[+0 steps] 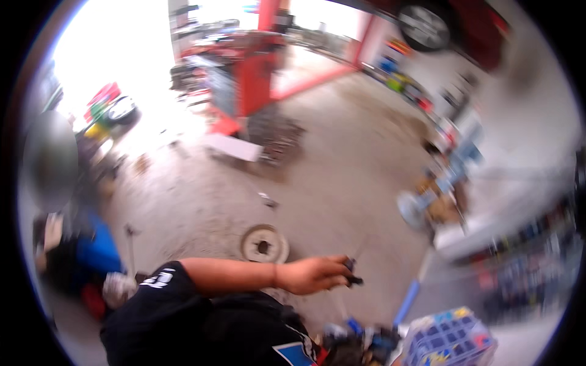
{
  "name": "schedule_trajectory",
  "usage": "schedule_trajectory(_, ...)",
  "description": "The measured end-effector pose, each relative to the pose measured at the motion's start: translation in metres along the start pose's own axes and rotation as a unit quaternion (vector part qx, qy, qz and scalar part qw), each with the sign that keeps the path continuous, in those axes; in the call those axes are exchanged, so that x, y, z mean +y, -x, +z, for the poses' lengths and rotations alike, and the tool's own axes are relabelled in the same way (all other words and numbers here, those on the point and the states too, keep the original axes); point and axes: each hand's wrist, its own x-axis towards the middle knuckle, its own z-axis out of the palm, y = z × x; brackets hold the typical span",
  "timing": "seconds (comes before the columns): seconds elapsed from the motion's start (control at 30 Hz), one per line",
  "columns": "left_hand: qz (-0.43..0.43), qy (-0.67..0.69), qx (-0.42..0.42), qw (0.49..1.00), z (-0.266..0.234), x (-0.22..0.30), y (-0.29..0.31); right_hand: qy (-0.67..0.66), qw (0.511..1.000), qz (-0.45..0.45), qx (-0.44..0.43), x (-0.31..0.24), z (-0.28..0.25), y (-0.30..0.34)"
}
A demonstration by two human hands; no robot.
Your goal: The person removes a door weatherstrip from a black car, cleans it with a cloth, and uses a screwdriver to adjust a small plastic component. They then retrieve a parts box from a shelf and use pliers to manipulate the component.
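My left arm in a black short sleeve reaches across to the right. At its end, my left hand (314, 274) is closed, with a small black object (352, 272) pinched at the fingertips. Blur hides what kind of object it is. Below and to the right stands a compartment organizer box (448, 341) with a clear lid and blue, yellow and red patches. I cannot make out my right hand anywhere. A round drum-like metal part (264, 244) with a dark central hole lies on the floor behind my forearm.
A red machine or cabinet (253, 82) stands farther back, with a white box-shaped piece (234, 147) at its foot. A raised dark red car with a wheel (424, 27) is at upper right. Cluttered shelves (525, 268) line the right. A blue bin (97, 244) sits left.
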Motion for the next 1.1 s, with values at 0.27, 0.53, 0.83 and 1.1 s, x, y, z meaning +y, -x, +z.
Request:
schedule_trajectory(0.27, 0.027, -0.074, 0.290, 0.954, -0.176, -0.047, 0.226, 0.080, 0.923, 0.344, -0.155, 0.355, 0.136, 0.053)
schedule_trajectory(0.53, -0.071, -0.078, 0.435, 0.894, -0.357, -0.025, 0.397, 0.097, 0.775, 0.586, -0.215, 0.621, 0.261, 0.177)
schedule_trajectory(0.83, -0.113, 0.018, 0.681, 0.724, -0.584, -0.139, 0.564, 0.090, 0.528, 0.818, -0.209, 0.915, 0.322, 0.277)
schedule_trajectory(1.1, -0.190, 0.153, 0.714, 0.656, -0.874, -0.188, 0.696, 0.039, 0.282, 0.938, -0.197, 1.198, 0.401, 0.378)
